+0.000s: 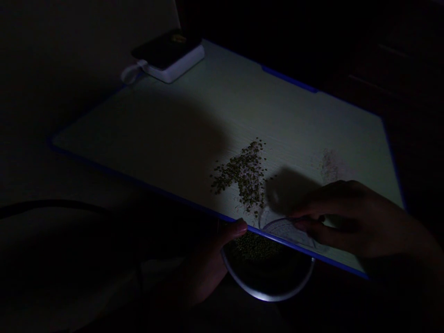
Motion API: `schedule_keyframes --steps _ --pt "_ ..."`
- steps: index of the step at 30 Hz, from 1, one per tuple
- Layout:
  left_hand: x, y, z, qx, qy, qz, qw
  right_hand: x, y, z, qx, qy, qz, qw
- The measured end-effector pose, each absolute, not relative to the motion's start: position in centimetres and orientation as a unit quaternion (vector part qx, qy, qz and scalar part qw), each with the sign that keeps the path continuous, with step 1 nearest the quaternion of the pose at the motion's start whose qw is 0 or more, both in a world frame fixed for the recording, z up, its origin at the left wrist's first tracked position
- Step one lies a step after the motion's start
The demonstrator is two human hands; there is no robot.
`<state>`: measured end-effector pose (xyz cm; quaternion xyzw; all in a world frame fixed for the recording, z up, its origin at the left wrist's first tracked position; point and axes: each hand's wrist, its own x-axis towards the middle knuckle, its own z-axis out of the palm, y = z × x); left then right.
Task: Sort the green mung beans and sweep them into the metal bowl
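Observation:
A whiteboard point(291, 129) with a blue edge lies in dim light. A loose patch of small greenish seeds point(243, 173) is spread near its front edge. My right hand point(354, 219) pinches a thin, see-through piece with a curved edge, possibly a protractor point(287, 230), flat against the board right of the seeds. Below the front edge is a round bowl point(267, 296) with a pale rim, holding many similar seeds. My left hand point(215, 268) is at the bowl's left side, its thumb over the board's edge; its other fingers are hidden.
At the board's back left corner lies a white box-like device point(183, 62) with a strap loop point(131, 72) and a dark flat thing point(159, 46) on top. A greyish smudge point(329, 164) marks the board at right. A dark cable point(52, 203) runs at left.

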<state>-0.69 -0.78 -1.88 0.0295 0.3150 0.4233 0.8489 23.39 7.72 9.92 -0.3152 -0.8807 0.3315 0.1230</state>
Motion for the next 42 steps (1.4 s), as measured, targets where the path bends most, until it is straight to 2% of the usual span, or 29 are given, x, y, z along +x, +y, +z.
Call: schedule_keyframes --steps 8,14,18,22,27,32,42 --pt "-0.5 -0.7 -2.4 0.035 0.296 0.432 0.851 22.2 7.4 9.0 -0.342 -0.873 0.334 0.1" --pt "-0.8 -0.9 -2.2 0.028 0.298 0.417 0.858 24.7 8.5 9.2 -0.397 -0.846 0.35 0.067" --pt "-0.9 -0.8 -1.9 0.033 0.301 0.425 0.853 26.8 9.8 9.4 -0.424 -0.823 0.371 0.071" --pt "-1.2 -0.8 -2.3 0.025 0.31 0.418 0.854 27.7 10.4 9.8 -0.451 -0.821 0.341 0.081" --pt "-1.4 -0.9 -2.6 0.008 0.32 0.403 0.857 26.6 9.5 10.1 -0.429 -0.818 0.376 0.074" --pt "-1.3 -0.7 -2.0 0.004 0.351 0.404 0.845 25.3 8.9 9.5 -0.443 -0.832 0.329 0.058" --pt "-1.4 -0.6 -1.7 -0.046 0.416 0.384 0.823 26.3 9.6 9.4 -0.573 -0.739 0.344 0.082"
